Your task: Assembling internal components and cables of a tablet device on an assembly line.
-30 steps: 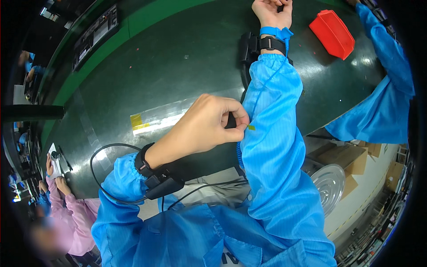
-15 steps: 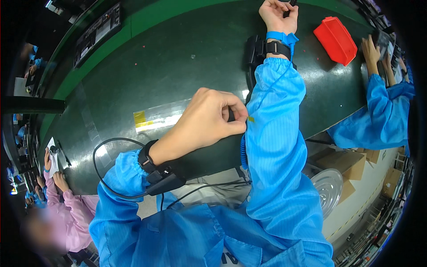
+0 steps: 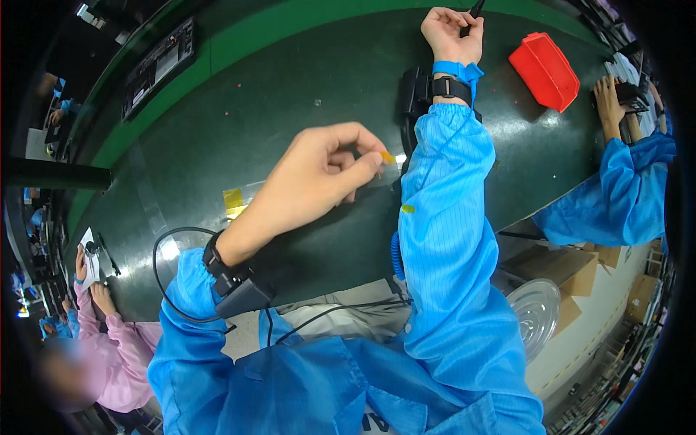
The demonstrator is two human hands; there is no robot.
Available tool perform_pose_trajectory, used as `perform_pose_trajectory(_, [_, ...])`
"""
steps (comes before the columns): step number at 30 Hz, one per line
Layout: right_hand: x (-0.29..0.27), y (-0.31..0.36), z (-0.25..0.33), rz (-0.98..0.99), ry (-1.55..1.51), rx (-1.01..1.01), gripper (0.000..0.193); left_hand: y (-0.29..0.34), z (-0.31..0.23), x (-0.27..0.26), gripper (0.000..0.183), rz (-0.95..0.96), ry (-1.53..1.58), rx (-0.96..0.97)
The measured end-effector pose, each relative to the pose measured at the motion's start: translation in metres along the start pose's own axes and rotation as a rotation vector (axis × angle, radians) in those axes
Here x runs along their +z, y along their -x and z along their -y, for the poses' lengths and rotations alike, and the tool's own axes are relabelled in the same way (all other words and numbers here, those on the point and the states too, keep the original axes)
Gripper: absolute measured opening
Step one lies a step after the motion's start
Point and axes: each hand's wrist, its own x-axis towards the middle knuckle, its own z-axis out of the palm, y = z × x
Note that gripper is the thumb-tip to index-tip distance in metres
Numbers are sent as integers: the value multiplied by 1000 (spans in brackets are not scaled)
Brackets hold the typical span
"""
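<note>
Between the thumb and forefinger of my left hand (image 3: 308, 170) is a small piece of yellow tape (image 3: 388, 157), held just above the dark green table (image 3: 283, 94). My right hand (image 3: 451, 36) reaches to the far side, its fingers curled round a slim black pen-like tool (image 3: 475, 10) whose lower part is hidden. Another bit of yellow tape (image 3: 408, 209) sticks to my right blue sleeve (image 3: 453, 181). Beside my left wrist, a yellow strip (image 3: 233, 202) lies on the tabletop, partly covered by my forearm. A blue wrist strap (image 3: 453, 69) circles my right wrist.
An open red bin (image 3: 545, 72) stands right of my right hand. At far left is a dark flat device (image 3: 159, 67). A co-worker's hand (image 3: 609, 105) holds a dark object at right; a person in pink (image 3: 119, 355) sits left. Cardboard boxes (image 3: 562, 268) stand below the table.
My left hand has lifted away from my right sleeve, moving up and left, and a yellow tape piece now shows at its fingertips. My right hand sits slightly lower in view, still holding the black tool.
</note>
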Motion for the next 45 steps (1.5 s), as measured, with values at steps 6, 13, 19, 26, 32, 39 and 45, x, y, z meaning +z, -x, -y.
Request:
perform_pose_trajectory(6, [-1,-2,1,12,-32,35,28,9,5,12,14,22,53,132])
perform_pose_trajectory(13, [10,9,-11,19,-74,127,24,1,-24,14,17,25,-138,348])
perform_pose_trajectory(19, [16,20,-19,-82,-9,-22,33,-84,-82,35,17,84,-72,562])
perform_pose_trajectory(26, [29,42,-36,186,151,-94,29,-209,-118,82,20,196,-214,548])
perform_pose_trajectory(32, [2,23,-35,311,82,-125,31,-264,-136,110,23,192,-350,585])
perform_pose_trajectory(39, [-22,5,-30,186,156,-67,28,-315,-135,123,14,268,-468,656])
perform_pose_trajectory(45, [-47,-3,-52,365,-189,-191,42,-275,-123,134,11,474,-938,934])
